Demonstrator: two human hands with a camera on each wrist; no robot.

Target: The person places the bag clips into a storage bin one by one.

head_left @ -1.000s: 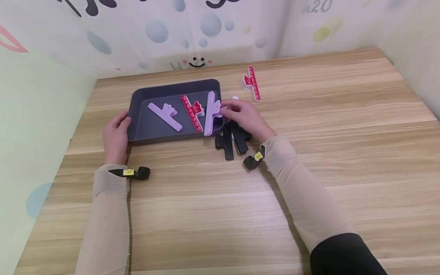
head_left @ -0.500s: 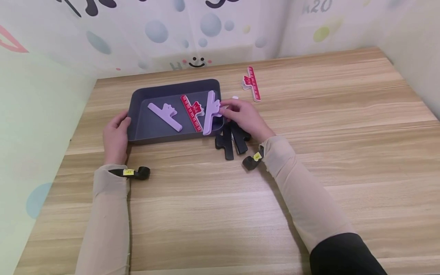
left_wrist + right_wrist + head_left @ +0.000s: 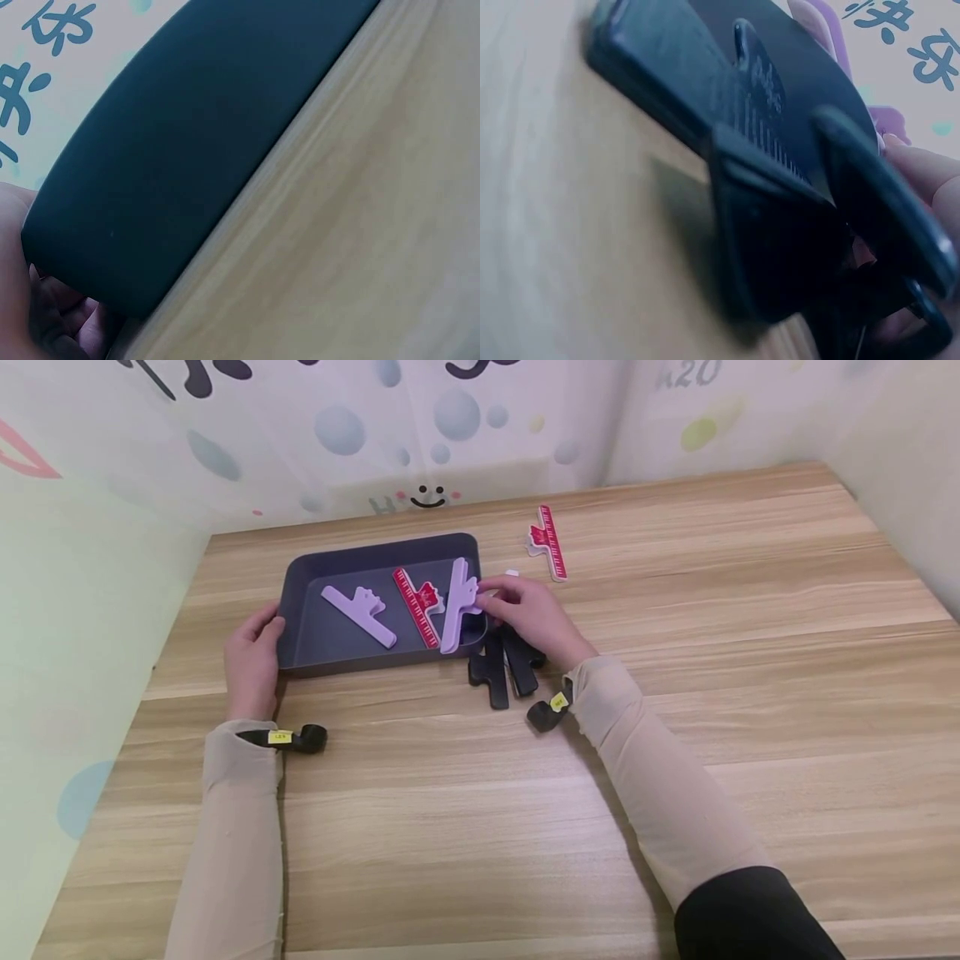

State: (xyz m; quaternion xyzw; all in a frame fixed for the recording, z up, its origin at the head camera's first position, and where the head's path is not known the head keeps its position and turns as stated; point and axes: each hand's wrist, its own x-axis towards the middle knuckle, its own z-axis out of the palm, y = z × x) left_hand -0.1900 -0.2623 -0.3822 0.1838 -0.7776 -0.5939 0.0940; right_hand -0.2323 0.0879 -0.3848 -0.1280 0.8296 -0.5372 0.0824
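My left hand (image 3: 252,658) grips the left end of a dark grey rectangular tray (image 3: 352,665), thumb at the rim and fingers curled against the outer wall in the left wrist view. Over the tray's right end, my right hand (image 3: 536,617) pinches the handle of a purple clip (image 3: 454,610). That clip slants across the right rim. Inside the tray lie another purple clip (image 3: 360,614) and a red clip with a piano-key pattern (image 3: 416,607). Black clips (image 3: 491,672) rest on the table just below my right hand, and they loom large in the right wrist view.
Another red piano-key clip (image 3: 552,543) lies on the wood-grain table (image 3: 420,827) behind the right hand. A white piece (image 3: 512,573) peeks out beyond that hand, its kind hidden. Patterned white wall covering (image 3: 525,443) runs along the table's back edge.
My right hand and its purple clip have shifted very slightly left over the tray. The left hand keeps its grip, and the other clips lie as before.
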